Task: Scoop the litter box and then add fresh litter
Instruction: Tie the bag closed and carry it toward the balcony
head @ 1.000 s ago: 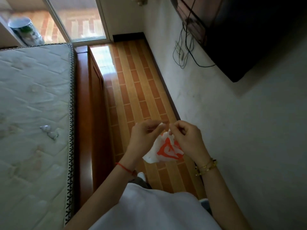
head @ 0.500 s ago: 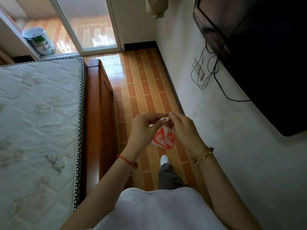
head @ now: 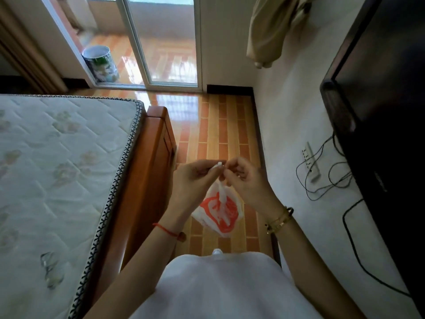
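A small white plastic bag [head: 218, 209] with an orange print hangs in front of my chest over the tiled floor. My left hand [head: 193, 180] and my right hand [head: 243, 178] both pinch its twisted white handles at the top, fingertips almost touching. The bag bulges at the bottom; what is inside is hidden. No litter box or scoop is in view.
A bare mattress [head: 57, 180] on a wooden bed frame [head: 147, 180] fills the left. A white wall with a dark TV [head: 379, 111], socket and cables is at right. A narrow tiled aisle [head: 220, 134] leads to a glass balcony door [head: 165, 42]; a bin [head: 101, 64] stands outside.
The view has advanced along the aisle toward the balcony door. Both hands have kept hold of the bag's handles, which now look twisted tighter, and the bag hangs lower below the fingers.
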### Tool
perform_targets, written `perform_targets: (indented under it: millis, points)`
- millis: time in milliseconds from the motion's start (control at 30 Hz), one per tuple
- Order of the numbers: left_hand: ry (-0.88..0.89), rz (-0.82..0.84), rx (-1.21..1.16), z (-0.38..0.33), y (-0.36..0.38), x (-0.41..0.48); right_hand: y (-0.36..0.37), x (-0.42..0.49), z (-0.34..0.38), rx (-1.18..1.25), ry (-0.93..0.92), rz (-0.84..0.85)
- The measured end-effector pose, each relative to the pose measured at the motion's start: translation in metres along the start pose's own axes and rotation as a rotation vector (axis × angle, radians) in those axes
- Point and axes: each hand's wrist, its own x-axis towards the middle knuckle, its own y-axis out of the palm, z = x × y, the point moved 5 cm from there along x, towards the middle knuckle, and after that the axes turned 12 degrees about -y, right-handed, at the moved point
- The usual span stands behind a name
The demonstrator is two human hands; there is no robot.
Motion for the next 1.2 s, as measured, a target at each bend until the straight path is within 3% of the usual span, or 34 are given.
perform_targets:
  millis: [333,633,1200]
  points:
    - [-0.030,-0.147,-0.054,-0.017,0.003,0.163,-0.034,0.164,-0.040,-0.071,-0.038,0.002]
    - [-0.022,-0.148,-0.001,-0.017,0.003,0.334,-0.035,0.323,-0.109,-0.157,-0.028,-0.009]
    - [-0.061,-0.123,-0.099,-0.037,-0.073,0.636,-0.031,0.636,-0.144,-0.160,-0.097,0.031]
